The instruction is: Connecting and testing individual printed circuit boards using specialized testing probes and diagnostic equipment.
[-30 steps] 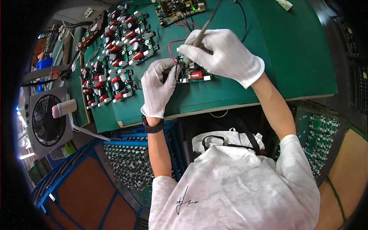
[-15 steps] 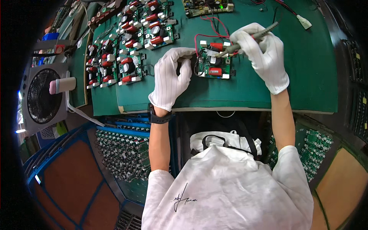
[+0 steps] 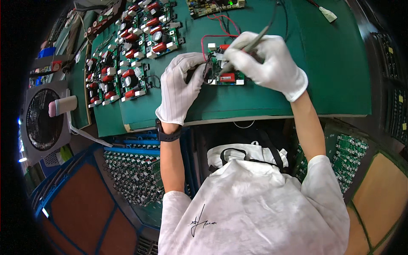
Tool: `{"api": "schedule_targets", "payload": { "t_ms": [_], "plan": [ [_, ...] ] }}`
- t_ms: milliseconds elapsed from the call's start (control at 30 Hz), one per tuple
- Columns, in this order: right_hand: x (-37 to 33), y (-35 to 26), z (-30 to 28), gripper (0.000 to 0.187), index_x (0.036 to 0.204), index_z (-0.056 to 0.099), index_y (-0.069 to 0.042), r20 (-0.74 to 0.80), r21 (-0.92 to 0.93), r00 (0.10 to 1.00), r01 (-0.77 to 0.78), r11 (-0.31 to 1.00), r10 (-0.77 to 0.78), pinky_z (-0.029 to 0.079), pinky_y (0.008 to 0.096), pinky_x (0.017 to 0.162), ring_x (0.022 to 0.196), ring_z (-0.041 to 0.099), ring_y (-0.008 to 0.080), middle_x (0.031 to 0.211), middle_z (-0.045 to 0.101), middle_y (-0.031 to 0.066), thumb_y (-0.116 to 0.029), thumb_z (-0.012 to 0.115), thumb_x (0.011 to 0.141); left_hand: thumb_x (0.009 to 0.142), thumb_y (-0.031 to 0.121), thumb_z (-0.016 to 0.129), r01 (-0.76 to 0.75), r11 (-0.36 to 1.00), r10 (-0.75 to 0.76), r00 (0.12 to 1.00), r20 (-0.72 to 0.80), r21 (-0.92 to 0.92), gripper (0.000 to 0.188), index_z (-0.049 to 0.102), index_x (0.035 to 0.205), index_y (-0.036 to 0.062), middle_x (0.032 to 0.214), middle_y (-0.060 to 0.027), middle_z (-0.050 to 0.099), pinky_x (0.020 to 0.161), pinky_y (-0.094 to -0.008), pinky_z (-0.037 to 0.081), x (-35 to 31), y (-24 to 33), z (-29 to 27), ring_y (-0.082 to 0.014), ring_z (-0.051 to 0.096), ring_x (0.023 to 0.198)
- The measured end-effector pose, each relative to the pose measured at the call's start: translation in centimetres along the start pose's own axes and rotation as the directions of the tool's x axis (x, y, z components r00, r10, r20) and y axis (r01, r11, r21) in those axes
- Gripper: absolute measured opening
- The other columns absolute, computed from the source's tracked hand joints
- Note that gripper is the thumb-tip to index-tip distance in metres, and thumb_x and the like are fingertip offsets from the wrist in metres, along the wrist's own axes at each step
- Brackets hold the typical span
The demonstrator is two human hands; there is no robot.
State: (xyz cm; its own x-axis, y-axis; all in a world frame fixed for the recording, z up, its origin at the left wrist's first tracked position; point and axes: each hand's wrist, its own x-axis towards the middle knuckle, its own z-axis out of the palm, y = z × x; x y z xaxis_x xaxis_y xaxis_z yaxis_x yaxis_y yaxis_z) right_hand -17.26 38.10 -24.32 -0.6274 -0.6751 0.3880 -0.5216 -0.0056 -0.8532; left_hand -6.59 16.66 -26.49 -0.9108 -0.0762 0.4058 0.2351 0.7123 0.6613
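Observation:
A green circuit board [image 3: 240, 82] with red cylindrical parts and white blocks lies on the bench. My gloved left hand [image 3: 182, 83] is at its left edge, fingers and thumb curled in beside black wires [image 3: 208, 70]. Its fingertips seem to hold the board's edge; the exact grip is partly hidden. In my gloved right hand [image 3: 265, 61] is a slim grey pen-like tool with a cord, apparently a soldering iron [image 3: 259, 38]. Its tip slants down to the board beside the lower red part [image 3: 227, 77]. My right hand covers the board's upper right portion.
Rows of similar boards [image 3: 131, 74] stand to the left on the green bench [image 3: 255, 102]. Red wires [image 3: 221, 25] link the board to another circuit board [image 3: 214, 6] at the far edge. A fan [image 3: 44, 119] stands far left; racks of boards [image 3: 134, 174] sit below.
My right hand has moved left and lower over the board, and the tool's tip has shifted toward the lower red part. The left hand stays by the board's left edge. The whole view has shifted slightly.

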Motion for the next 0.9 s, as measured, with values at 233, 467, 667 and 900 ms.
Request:
{"api": "schedule_targets", "payload": {
  "t_ms": [233,467,667,900],
  "plan": [
    [0.6,1.8,1.1,0.015,0.100,0.075,-0.006,0.102,-0.411,0.920,0.385,0.827,-0.377,0.056,0.0369,0.062,0.072,0.072,0.0283,0.082,0.073,0.0127,-0.020,0.074,0.093,0.091,0.005,0.073,0.069,0.997,-0.067,0.997,0.032,-0.047,0.014,0.074,0.105,0.0045,0.105,-0.0140,0.076,0.082,-0.0401,0.058,-0.4,-1.5,0.5,-0.0345,0.073,0.093],
    [1.6,1.6,1.1,0.021,0.091,0.074,-0.007,0.022,-0.266,0.969,0.244,0.933,-0.247,0.052,0.0389,0.058,0.064,0.067,0.0301,0.071,0.067,0.0104,-0.027,0.073,0.095,0.089,0.001,0.074,0.097,0.992,-0.097,0.995,0.008,-0.083,0.012,0.072,0.101,0.0025,0.098,-0.0147,0.075,0.080,-0.0406,0.058,0.9,-1.3,-0.1,-0.0325,0.073,0.088],
    [-0.7,0.5,0.7,0.018,0.103,0.075,-0.005,0.140,-0.403,0.945,0.328,0.855,-0.297,0.054,0.0431,0.061,0.068,0.068,0.0299,0.088,0.070,0.0074,-0.021,0.075,0.094,0.087,0.000,0.075,0.016,0.995,-0.019,0.999,-0.027,-0.101,0.011,0.074,0.098,0.0045,0.100,-0.0140,0.075,0.087,-0.0415,0.057,-0.6,0.0,0.9,-0.0332,0.072,0.094],
    [-1.2,-0.9,0.8,0.017,0.082,0.078,-0.003,0.051,-0.277,0.988,0.154,0.949,-0.145,0.059,0.0390,0.068,0.073,0.075,0.0309,0.085,0.077,0.0134,-0.017,0.078,0.091,0.090,0.006,0.077,0.014,0.999,-0.013,1.000,0.018,-0.041,0.015,0.073,0.104,0.0023,0.105,-0.0150,0.074,0.088,-0.0408,0.057,-1.2,0.6,0.6,-0.0338,0.071,0.099]
  ]
}}
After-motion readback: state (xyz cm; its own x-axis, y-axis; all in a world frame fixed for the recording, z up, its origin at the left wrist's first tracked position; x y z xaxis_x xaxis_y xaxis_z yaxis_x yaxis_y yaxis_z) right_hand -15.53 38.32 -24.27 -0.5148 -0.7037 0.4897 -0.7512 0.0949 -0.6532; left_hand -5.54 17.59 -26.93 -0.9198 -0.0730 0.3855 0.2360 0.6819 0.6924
